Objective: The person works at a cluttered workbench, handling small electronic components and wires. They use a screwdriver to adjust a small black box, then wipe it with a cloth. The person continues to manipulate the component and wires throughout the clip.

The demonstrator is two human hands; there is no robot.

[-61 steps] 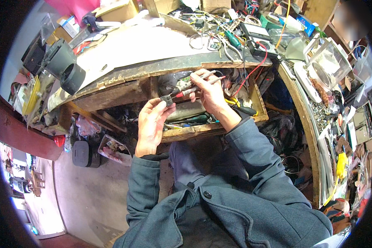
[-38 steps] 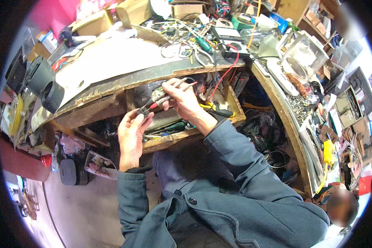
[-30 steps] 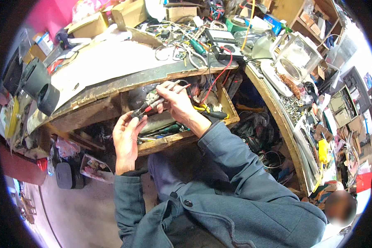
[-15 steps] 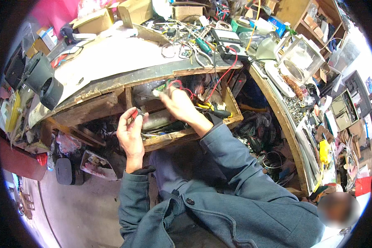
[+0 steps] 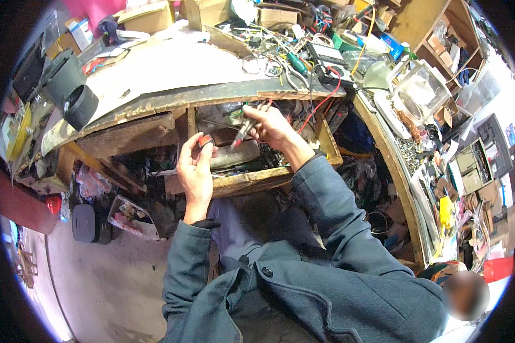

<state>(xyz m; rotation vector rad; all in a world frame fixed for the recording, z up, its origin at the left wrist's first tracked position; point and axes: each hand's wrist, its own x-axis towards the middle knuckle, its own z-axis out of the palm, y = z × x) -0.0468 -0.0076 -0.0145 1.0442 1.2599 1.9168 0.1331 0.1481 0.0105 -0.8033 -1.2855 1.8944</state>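
Observation:
My left hand (image 5: 194,174) pinches a small part (image 5: 206,140) with a red face and dark sides, raised in front of the open wooden drawer (image 5: 330,146). A little to its right, my right hand (image 5: 275,128) has its fingers closed on pen-like test probes (image 5: 240,132), pointed down and left, with a red band near the tip. The tips are apart from the small part. A red lead (image 5: 329,100) runs from a meter (image 5: 325,57) on the bench (image 5: 154,74) down into the drawer, where tools and loose items lie partly hidden behind my hands.
Clutter of wires, tools and cardboard boxes (image 5: 145,15) covers the back of the bench. Black bins (image 5: 63,77) stand at the left. A side bench (image 5: 418,137) on the right is piled with parts. A box of scraps (image 5: 133,217) sits on the floor at lower left.
The probe tips have left the small part, which has turned to show a red face. My right hand dipped in a blur, then came up slightly rightward. The view has shifted.

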